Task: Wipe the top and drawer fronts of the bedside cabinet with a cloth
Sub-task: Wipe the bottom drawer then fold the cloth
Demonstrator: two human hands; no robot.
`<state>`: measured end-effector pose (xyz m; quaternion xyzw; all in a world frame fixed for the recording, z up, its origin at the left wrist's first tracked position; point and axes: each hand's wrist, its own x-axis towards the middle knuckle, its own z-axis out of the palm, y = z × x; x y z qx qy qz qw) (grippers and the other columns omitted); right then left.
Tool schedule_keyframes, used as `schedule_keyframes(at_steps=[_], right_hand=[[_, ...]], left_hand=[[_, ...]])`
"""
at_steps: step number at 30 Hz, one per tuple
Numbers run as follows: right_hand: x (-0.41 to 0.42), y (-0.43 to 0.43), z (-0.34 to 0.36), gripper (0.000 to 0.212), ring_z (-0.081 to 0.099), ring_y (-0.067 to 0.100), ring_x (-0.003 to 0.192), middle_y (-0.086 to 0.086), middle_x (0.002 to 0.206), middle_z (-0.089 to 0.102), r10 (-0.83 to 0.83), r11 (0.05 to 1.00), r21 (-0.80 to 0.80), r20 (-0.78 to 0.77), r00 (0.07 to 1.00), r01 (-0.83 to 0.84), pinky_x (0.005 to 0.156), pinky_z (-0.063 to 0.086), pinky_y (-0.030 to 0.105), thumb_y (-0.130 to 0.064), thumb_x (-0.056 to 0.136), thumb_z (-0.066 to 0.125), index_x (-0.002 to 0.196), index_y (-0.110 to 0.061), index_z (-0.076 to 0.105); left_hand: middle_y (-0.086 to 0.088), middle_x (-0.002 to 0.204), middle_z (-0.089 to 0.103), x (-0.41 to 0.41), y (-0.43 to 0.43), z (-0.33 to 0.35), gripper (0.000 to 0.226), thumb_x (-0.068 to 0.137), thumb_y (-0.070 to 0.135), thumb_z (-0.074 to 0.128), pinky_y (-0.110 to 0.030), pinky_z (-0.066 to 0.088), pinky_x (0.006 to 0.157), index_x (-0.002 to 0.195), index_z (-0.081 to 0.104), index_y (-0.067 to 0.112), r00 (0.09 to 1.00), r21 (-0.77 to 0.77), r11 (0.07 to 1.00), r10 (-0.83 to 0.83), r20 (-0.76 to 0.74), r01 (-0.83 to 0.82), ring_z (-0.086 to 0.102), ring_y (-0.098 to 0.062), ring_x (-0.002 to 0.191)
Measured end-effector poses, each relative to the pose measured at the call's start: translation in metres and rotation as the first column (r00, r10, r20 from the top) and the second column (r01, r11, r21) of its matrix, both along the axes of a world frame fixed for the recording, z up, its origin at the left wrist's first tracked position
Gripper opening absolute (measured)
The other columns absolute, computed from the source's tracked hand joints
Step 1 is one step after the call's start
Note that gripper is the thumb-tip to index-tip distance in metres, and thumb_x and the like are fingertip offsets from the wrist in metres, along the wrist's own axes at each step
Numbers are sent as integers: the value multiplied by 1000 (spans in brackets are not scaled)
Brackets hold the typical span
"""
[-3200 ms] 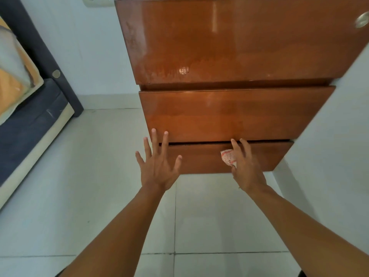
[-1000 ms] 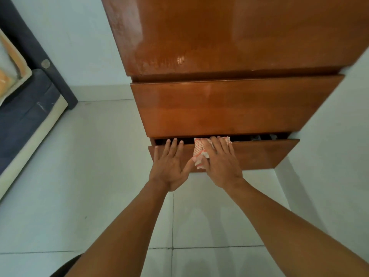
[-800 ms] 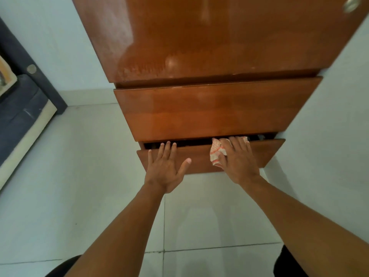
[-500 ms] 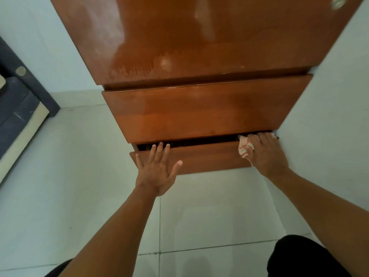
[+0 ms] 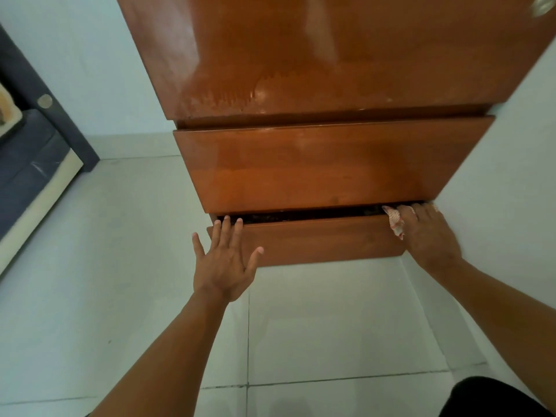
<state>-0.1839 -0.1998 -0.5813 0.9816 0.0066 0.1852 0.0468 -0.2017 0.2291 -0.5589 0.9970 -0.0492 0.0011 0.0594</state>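
Note:
The glossy brown bedside cabinet point(image 5: 331, 55) fills the upper view, seen from above. Below its top are the upper drawer front point(image 5: 316, 167) and the bottom drawer front point(image 5: 316, 242), which stands slightly pulled out with a dark gap above it. My left hand point(image 5: 224, 260) lies flat with fingers spread on the left end of the bottom drawer. At that drawer's right end, my right hand point(image 5: 427, 236) presses a red-and-white patterned cloth point(image 5: 394, 222) against its top edge. Most of the cloth is hidden under the hand.
A white wall point(image 5: 511, 191) runs directly along the cabinet's right side. A dark blue bed point(image 5: 27, 173) with a cream base stands at the far left. Pale floor tiles point(image 5: 316, 320) spread below the cabinet. A dark garment edge point(image 5: 496, 398) shows at the bottom right.
My right hand has slid the cloth rightward along the bottom drawer's top edge, from its middle to the right end. The left hand has stayed on the drawer's left end.

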Motion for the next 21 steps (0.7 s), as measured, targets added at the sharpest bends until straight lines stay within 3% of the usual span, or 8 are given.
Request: schedule_keyframes(at_steps=[3,6,8,10,12,15,17,21], right_hand=[[0,-5,1,42,55,44,100,21,106,63,-21,999,44,-6,1000,21,89,49,56,-32,108,34,122,-5,62],[-7,9,14,25,56,46,97,26,102,63,-133,968,217,7,991,128,81,52,58,-22,105,50,113,-2,63],[-19,27,15,29,55,49,105,29,115,62,-137,918,383,75,988,99,88,52,60,-13,100,49,124,-1,61],[-37,62,11,44,52,45,126,26,137,57,-56,878,476,190,980,-42,107,46,56,-23,103,39,138,-3,57],[-43,111,1,46,46,36,141,20,148,53,68,859,471,286,956,-202,119,35,55,-26,108,38,144,-3,54],[-24,199,-24,44,40,35,148,19,153,49,213,827,424,371,904,-369,123,28,54,-11,103,56,147,-3,53],[-9,254,-39,57,30,37,153,17,161,40,244,849,382,331,912,-366,125,24,54,-10,100,63,154,-9,45],[12,297,-66,69,15,35,158,10,170,24,177,941,229,296,939,-249,127,12,57,-37,102,55,162,-21,27]], left_hand=[[-6,171,2,1,8,5,80,94,74,1,-65,-9,119,162,3,33,1000,2,1000,-8,-21,8,-3,-26,158],[-6,171,2,1,10,8,78,95,74,4,-67,-8,119,162,5,36,1000,-33,999,-7,-26,6,-3,-27,158],[-5,171,-1,0,10,6,77,94,75,5,-68,-7,119,162,4,37,1000,-77,997,-5,-25,3,-7,-25,158],[-3,171,-6,-2,10,0,77,93,76,4,-69,-6,119,161,0,39,1000,-118,993,-5,-10,3,-12,-24,157],[-1,171,-11,-4,12,-9,78,92,76,2,-71,-4,118,160,-6,39,999,-132,991,-18,26,21,-15,-23,157],[2,171,-12,-4,20,-25,78,92,77,1,-72,-1,118,160,-10,39,991,-117,990,-63,117,77,-14,-21,157],[2,171,-9,-1,25,-38,79,94,76,3,-73,0,117,161,-6,36,977,-86,990,-92,191,110,-11,-21,157],[-1,171,-3,8,24,-66,79,98,71,17,-72,1,118,163,4,29,930,-35,993,-95,354,114,-7,-23,158]])
